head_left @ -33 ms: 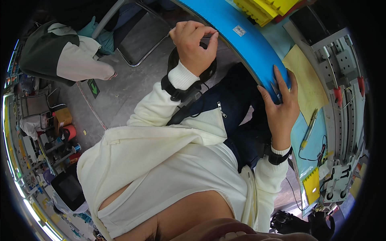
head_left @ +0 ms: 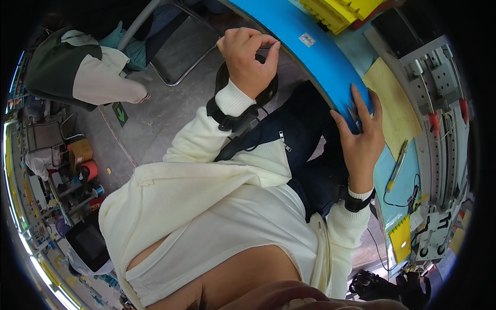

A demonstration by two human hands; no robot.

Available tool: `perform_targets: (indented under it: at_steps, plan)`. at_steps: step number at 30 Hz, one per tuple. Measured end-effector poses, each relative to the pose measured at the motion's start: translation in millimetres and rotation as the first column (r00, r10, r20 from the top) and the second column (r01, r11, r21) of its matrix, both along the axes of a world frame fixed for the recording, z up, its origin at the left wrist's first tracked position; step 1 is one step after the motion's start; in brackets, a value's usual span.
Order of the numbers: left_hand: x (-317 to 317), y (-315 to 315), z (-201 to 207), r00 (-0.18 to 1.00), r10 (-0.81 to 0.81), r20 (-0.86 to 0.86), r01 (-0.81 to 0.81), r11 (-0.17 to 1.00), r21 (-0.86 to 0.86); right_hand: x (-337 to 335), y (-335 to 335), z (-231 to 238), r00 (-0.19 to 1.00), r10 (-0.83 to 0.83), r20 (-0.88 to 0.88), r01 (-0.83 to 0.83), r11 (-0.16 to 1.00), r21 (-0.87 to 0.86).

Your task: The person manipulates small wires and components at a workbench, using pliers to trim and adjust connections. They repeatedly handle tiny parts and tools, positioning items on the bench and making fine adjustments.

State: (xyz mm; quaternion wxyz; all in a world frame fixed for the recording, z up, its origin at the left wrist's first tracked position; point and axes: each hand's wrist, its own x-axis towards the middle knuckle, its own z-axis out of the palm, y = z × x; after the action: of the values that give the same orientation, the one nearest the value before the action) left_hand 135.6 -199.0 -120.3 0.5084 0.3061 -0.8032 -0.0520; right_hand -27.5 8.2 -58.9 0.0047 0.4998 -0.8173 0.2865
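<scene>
- Head view: long, flat blue strip along the near side of the bench, crossing from the top toward the right hand.
- Looks firm, like a board; likely hard to bend, and more heavy than light. Smooth on top, so maybe a bit slippery. Not likely to break.
- Best to hold by the long near edge, thumb below and fingers flat on top.
- Right hand spread loosely, fingers on the blue, thumb by the edge; a thin, pointed grey thing just by the thumb and pointing finger. Cannot tell about a grip on that.
- Left hand curled, thumb and finger tips pinched together beside the edge. Cannot tell of any tiny thing inside the pinch.
- Small pale square sticker flat on the blue.
- Nearby: thin, tan paper; slim pen-like tool; bumpy yellow plastic; soft, ribbed white cuff on the left arm.
</scene>
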Motion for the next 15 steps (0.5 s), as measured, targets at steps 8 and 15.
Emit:
perform_targets:
  at_steps: [8,15]
  plan:
    - [8,7,4,0.988,0.034,0.150,-0.023,0.997,-0.075,2,1,1,1.000,0.010,0.028,-0.009,1.000,-0.011]
    - [2,12,19,0.984,-0.006,0.178,0.013,0.999,-0.040,-5,10,5,0.999,0.023,0.023,-0.021,0.997,-0.075]
